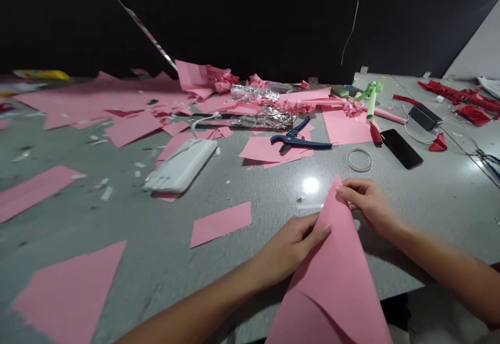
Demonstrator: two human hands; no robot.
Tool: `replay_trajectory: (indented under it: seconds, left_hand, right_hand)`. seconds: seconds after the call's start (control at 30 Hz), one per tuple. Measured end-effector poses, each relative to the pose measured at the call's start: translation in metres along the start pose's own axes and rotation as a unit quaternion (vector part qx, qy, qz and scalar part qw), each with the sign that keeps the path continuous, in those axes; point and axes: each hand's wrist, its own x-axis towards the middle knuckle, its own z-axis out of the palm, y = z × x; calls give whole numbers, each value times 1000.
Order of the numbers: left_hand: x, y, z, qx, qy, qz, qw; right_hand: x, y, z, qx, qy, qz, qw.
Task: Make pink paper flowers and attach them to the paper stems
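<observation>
A sheet of pink paper (344, 266), rolled or folded into a pointed cone shape, lies between my hands at the table's near edge. My left hand (299, 245) grips its left side, thumb on top and the other fingers hidden underneath. Close to the narrow tip, my right hand (363, 201) pinches the right edge between thumb and fingers. Lower down, a loose flap curves across the wide end, which runs out of view at the bottom. A small pink paper rectangle (222, 224) lies to the left of my left hand.
Beyond my hands lie blue-handled cutters (300, 140), a bangle-like ring (359, 160), a black phone (401, 148) and a black adapter (425, 117). A white power bank (182, 166) sits left of centre. Pink scraps (133, 125) and crumpled foil (269, 120) crowd the back by the dark panel (250, 21).
</observation>
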Motion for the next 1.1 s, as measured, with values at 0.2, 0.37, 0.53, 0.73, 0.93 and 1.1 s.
replay_trajectory:
  seconds: [0.2,0.37,0.53,0.73,0.93,1.1]
  left_hand:
    - [4,4,-5,18,46,40,998]
    - [7,5,-5,1,103,52,993]
    - [10,0,-6,-43,149,62,986]
    - [14,1,-10,-51,196,89,975]
    - [12,4,-7,-7,218,85,972]
    - [12,-6,-10,-15,223,46,974]
  right_hand:
    - [3,7,-3,0,-31,11,999]
    - [6,10,-7,4,-44,4,999]
    - [3,11,-7,4,-67,13,998]
    - [1,12,-8,-35,-85,29,995]
    - [3,12,-12,-43,-103,28,993]
    - [1,9,-3,-22,-143,54,988]
